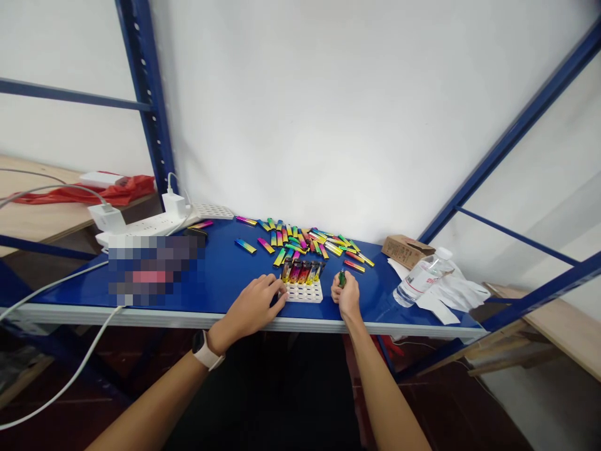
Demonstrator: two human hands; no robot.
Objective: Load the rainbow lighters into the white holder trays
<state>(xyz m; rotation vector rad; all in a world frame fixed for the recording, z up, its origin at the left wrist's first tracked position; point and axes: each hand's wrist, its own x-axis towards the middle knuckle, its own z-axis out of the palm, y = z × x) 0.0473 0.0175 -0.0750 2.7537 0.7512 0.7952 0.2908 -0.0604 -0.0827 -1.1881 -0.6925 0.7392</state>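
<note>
A white rack (304, 293) with rows of holes lies near the table's front edge. Lighters (304, 273) in several colours stand upright in its back part. My left hand (253, 305) is at the rack's left end, fingers curved and fingertips against it. To the right of the rack, my right hand (346, 297) is closed around a green lighter (342, 279), whose top sticks out above the fist. Behind the rack, shiny rainbow-coloured flat casings (278, 238) lie in a loose heap.
On the right of the blue table (220, 275) are a cardboard box (406, 250), a water bottle (420, 279) and crumpled white paper (457, 292). A white power strip (141, 228) with chargers and cables lies left, beside a blurred-out object (157, 266). A blue metal frame (157, 119) rises behind.
</note>
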